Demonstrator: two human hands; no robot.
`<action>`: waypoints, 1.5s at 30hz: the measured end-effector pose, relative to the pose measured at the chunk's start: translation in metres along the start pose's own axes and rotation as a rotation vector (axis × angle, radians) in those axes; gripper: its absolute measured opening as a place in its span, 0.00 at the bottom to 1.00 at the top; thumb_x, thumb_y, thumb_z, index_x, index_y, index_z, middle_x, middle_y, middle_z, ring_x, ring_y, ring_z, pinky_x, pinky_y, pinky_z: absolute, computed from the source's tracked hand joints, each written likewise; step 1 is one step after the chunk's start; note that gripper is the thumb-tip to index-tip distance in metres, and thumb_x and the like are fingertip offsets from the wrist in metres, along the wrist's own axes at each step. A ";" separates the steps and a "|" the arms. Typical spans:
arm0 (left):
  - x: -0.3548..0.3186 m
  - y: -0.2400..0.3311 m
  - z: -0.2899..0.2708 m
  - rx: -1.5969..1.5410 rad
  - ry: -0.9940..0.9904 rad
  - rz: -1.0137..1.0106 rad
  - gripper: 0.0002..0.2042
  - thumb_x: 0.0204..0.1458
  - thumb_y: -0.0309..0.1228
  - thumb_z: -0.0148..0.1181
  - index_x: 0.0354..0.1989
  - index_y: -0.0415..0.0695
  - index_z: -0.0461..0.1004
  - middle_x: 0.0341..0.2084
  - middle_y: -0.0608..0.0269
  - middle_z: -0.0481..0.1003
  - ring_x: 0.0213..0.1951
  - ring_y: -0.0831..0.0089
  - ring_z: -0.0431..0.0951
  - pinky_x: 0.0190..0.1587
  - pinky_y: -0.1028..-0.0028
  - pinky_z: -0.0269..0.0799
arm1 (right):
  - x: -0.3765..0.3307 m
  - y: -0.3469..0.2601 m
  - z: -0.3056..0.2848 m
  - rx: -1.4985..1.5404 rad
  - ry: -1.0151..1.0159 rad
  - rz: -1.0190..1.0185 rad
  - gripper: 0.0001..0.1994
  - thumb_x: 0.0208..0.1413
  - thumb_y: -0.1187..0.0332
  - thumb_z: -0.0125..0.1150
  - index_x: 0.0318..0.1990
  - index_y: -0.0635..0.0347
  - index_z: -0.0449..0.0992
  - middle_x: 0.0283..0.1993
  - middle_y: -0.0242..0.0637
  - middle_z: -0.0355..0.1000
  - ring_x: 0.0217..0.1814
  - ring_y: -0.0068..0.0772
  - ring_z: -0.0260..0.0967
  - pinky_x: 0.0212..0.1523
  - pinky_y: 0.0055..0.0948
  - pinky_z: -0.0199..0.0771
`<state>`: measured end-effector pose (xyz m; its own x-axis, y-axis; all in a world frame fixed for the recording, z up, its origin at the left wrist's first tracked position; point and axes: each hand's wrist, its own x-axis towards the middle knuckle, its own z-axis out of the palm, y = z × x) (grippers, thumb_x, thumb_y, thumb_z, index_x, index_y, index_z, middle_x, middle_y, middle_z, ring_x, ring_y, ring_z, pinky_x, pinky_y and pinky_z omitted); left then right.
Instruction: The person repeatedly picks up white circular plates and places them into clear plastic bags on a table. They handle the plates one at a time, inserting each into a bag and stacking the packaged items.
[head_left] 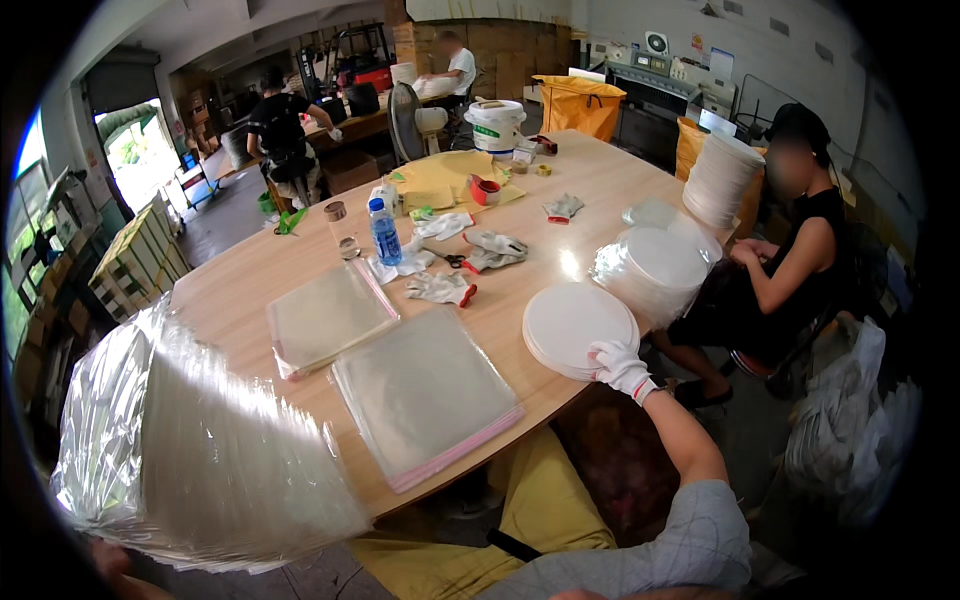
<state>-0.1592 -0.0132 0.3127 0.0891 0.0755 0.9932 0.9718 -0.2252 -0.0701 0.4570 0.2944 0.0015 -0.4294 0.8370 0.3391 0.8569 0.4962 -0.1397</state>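
Three stacks of round white discs [575, 322] stand out, along with two flat piles of clear bags [425, 385] edged in pink and one large fanned pile of clear sheets [230, 460]. There is one blue-capped bottle [385, 238], one white bucket [494, 133], one fan [405, 122] and two orange-yellow sacks [580, 108]. At least four loose gloves [440, 289] lie about, overlap hiding the exact number. Other people [810, 240] number three.

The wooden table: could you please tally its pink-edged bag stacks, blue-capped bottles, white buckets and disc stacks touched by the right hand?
Pink-edged bag stacks: 2
Blue-capped bottle: 1
White bucket: 1
Disc stack touched by the right hand: 1
Total: 5
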 end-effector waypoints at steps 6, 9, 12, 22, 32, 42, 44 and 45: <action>-0.046 0.049 0.027 -0.569 -1.029 -0.062 0.10 0.52 0.36 0.53 0.29 0.41 0.71 0.28 0.54 0.76 0.34 0.59 0.76 0.39 0.65 0.71 | -0.012 0.001 -0.012 -0.148 0.052 -0.134 0.10 0.42 0.71 0.58 0.36 0.59 0.73 0.45 0.39 0.69 0.42 0.42 0.67 0.40 0.35 0.71; -0.113 0.103 0.090 -0.780 -1.107 -0.425 0.11 0.54 0.36 0.55 0.39 0.42 0.75 0.35 0.56 0.77 0.41 0.63 0.76 0.45 0.68 0.70 | 0.011 0.014 -0.008 -0.035 0.116 -0.193 0.06 0.45 0.73 0.53 0.33 0.58 0.71 0.34 0.37 0.72 0.33 0.41 0.71 0.32 0.32 0.73; -0.178 0.179 0.190 -1.239 -1.142 -1.208 0.08 0.55 0.28 0.53 0.39 0.37 0.71 0.31 0.56 0.77 0.35 0.72 0.77 0.42 0.76 0.71 | 0.020 -0.003 -0.027 -0.106 0.096 -0.137 0.05 0.46 0.74 0.51 0.32 0.57 0.71 0.26 0.36 0.72 0.28 0.39 0.72 0.27 0.34 0.72; -0.305 0.276 0.340 -1.547 -1.088 -1.751 0.21 0.54 0.30 0.54 0.54 0.38 0.59 0.46 0.57 0.70 0.49 0.67 0.70 0.49 0.63 0.69 | -0.041 -0.128 -0.066 0.177 -0.216 -0.392 0.11 0.37 0.72 0.60 0.33 0.60 0.71 0.41 0.42 0.68 0.39 0.40 0.68 0.41 0.36 0.69; -0.238 0.110 0.276 -1.257 -0.820 -1.166 0.18 0.51 0.25 0.57 0.50 0.38 0.64 0.42 0.61 0.72 0.45 0.73 0.71 0.49 0.73 0.67 | 0.064 -0.143 0.025 1.333 0.089 0.265 0.32 0.46 0.77 0.49 0.62 0.68 0.49 0.42 0.37 0.64 0.38 0.22 0.63 0.39 0.23 0.67; -0.288 0.093 0.277 -1.146 -0.550 -1.270 0.22 0.43 0.23 0.60 0.49 0.37 0.62 0.42 0.58 0.71 0.46 0.71 0.70 0.48 0.73 0.66 | 0.077 -0.156 0.058 0.853 0.136 -0.004 0.06 0.51 0.74 0.49 0.37 0.62 0.65 0.26 0.35 0.65 0.26 0.32 0.64 0.29 0.31 0.66; -0.302 0.085 0.277 -1.139 -0.544 -1.289 0.27 0.42 0.22 0.59 0.53 0.37 0.60 0.46 0.55 0.69 0.48 0.68 0.69 0.49 0.73 0.66 | 0.075 -0.154 0.052 0.675 0.231 -0.110 0.03 0.51 0.74 0.51 0.32 0.61 0.68 0.25 0.36 0.68 0.24 0.33 0.66 0.27 0.32 0.65; -0.306 0.090 0.274 -1.006 -0.497 -1.180 0.28 0.41 0.23 0.59 0.55 0.39 0.58 0.47 0.54 0.68 0.48 0.65 0.69 0.48 0.71 0.66 | 0.066 -0.148 0.051 0.555 0.259 -0.098 0.02 0.50 0.74 0.51 0.32 0.61 0.68 0.25 0.38 0.67 0.25 0.37 0.65 0.28 0.34 0.66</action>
<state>-0.0387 0.2099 -0.0236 -0.3084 0.9001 0.3078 0.0385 -0.3115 0.9495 0.2869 0.2877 -0.0032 -0.3556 0.7328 0.5801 0.5114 0.6721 -0.5356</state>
